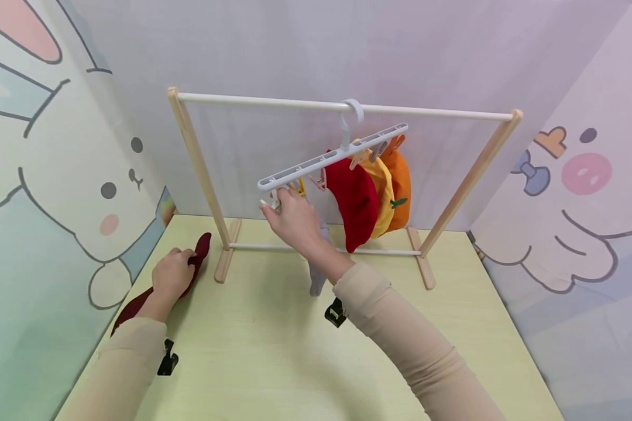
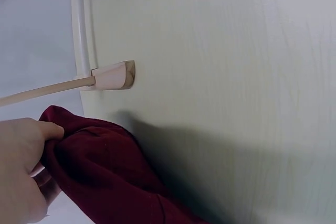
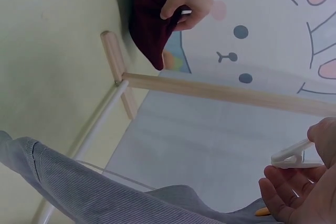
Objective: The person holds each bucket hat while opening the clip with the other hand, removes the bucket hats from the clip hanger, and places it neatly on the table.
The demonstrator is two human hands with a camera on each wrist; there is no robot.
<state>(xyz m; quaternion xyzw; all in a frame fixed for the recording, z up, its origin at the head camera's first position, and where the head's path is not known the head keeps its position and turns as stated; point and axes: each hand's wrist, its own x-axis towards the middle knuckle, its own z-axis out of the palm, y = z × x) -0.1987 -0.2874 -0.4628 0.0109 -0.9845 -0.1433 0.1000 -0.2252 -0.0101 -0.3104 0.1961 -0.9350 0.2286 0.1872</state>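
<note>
Cartoon-printed walls (image 1: 79, 193) border a pale table (image 1: 253, 351) bearing a wooden-posted rack (image 1: 471, 181). The rack's top bar (image 1: 258, 101) holds a grey hanger (image 1: 337, 155) with red, yellow and orange cloths (image 1: 381, 204). Left of the rack, a maroon cloth (image 2: 110, 171) is pinched by the left hand (image 1: 174, 272); below the rack's top bar, the right hand (image 1: 297, 222) pinches a white clip (image 3: 287, 152).

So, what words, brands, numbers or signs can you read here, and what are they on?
Black piece by the right sleeve: a pale mark, perhaps "1", too small to be sure.
Dark red cloth, white peg, hanger: no text visible.
Rabbit and pig on the walls: pictures, no words.
Nothing else is readable.
</note>
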